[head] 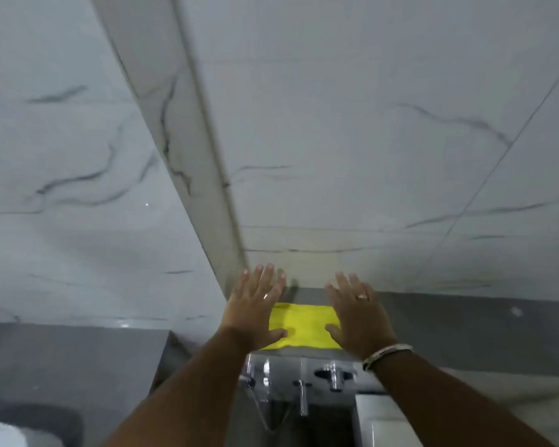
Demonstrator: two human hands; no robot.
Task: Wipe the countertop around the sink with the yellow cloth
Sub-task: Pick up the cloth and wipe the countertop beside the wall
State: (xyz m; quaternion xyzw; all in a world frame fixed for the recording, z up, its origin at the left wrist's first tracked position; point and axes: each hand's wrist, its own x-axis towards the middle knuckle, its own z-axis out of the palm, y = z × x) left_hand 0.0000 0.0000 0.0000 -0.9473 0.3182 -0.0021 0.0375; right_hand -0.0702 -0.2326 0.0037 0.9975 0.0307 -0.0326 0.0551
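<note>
The yellow cloth (304, 325) lies folded flat on a grey ledge (449, 317) against the marble wall. My left hand (255, 308) rests flat on the cloth's left end, fingers spread and pointing at the wall. Flat on the right end is my right hand (357, 317), with a ring on one finger and a bracelet at the wrist. Neither hand grips the cloth; both press on it with open palms. The parts of the cloth under my palms are hidden.
Chrome taps and a hose (300, 391) hang below the ledge. A white sink edge (381, 421) shows at lower right. A grey counter (71, 356) and a white roll (0, 433) are at lower left. Marble tile walls (368, 140) meet in a corner behind the cloth.
</note>
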